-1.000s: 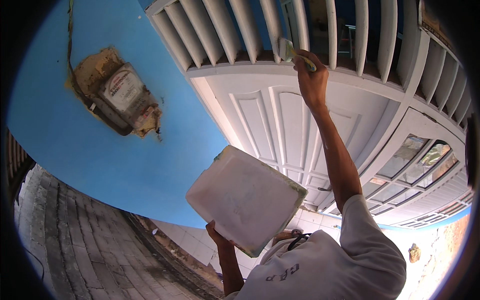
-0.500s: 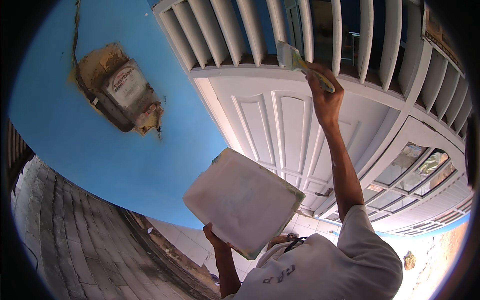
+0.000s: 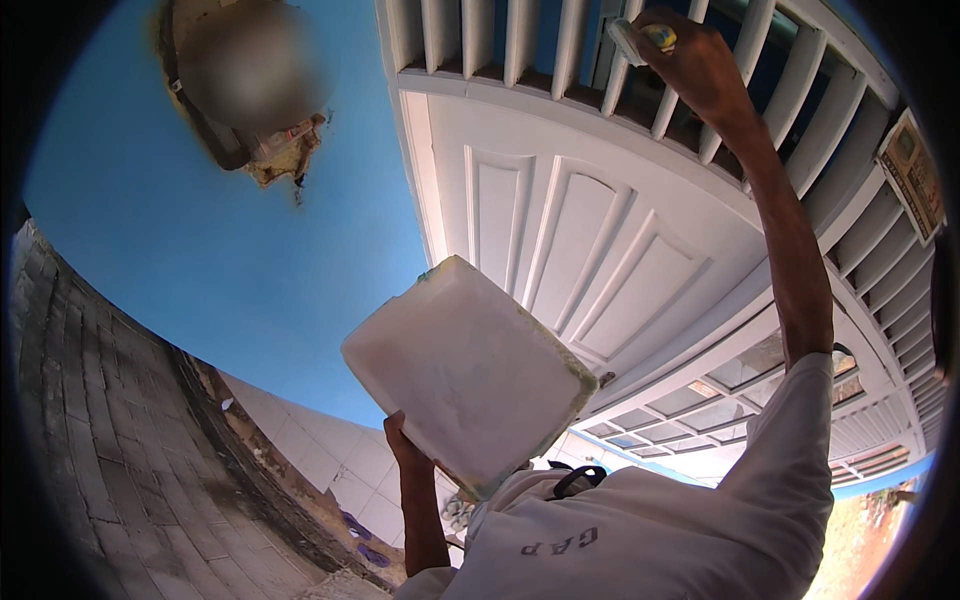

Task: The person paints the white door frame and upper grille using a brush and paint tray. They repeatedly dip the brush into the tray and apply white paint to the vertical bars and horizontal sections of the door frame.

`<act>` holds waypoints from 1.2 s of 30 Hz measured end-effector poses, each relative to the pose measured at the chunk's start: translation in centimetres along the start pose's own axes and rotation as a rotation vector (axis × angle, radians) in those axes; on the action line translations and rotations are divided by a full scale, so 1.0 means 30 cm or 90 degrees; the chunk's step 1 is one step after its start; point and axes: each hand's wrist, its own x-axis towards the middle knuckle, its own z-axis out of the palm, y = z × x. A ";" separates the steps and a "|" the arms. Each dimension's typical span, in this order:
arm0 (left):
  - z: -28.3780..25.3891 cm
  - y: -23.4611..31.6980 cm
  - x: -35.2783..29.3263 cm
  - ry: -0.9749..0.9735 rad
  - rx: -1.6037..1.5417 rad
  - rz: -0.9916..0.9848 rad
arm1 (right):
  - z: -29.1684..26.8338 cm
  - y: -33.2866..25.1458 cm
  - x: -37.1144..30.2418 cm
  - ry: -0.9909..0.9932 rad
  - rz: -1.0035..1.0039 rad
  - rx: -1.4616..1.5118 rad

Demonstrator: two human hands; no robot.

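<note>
Container [image 3: 465,375] before door [image 3: 585,225], brush [image 3: 626,42] before slats [image 3: 521,42]

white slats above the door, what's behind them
Blue and dark patches show through the gaps between the white slats. What lies directly behind each slat is covered; the right hand and paintbrush hide a bit more.

Blue wall [image 3: 260,310] fills the upper left, broken plaster [image 3: 272,165] high upon it, edging a blurred patch! Down below, weathered grey blockwork [image 3: 115,430] curves past pale tiles [image 3: 300,450], small purple items [image 3: 373,554] near them. Across to the right: glass panes [image 3: 746,364], and above them, a printed panel [image 3: 912,178], tilted!
</note>
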 end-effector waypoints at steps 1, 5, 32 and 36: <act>-0.009 -0.010 0.004 -0.011 -0.019 -0.008 | -0.028 -0.019 0.043 -0.049 0.043 0.093; -0.004 -0.042 0.016 -0.033 -0.089 -0.046 | -0.131 -0.154 0.191 -0.190 0.281 0.250; -0.036 -0.162 0.048 -0.070 -0.163 -0.078 | 0.280 -0.081 0.297 -0.605 -0.479 -0.200; -0.042 -0.173 0.039 -0.052 -0.165 -0.069 | 0.169 -0.197 0.358 -0.601 -0.313 -0.163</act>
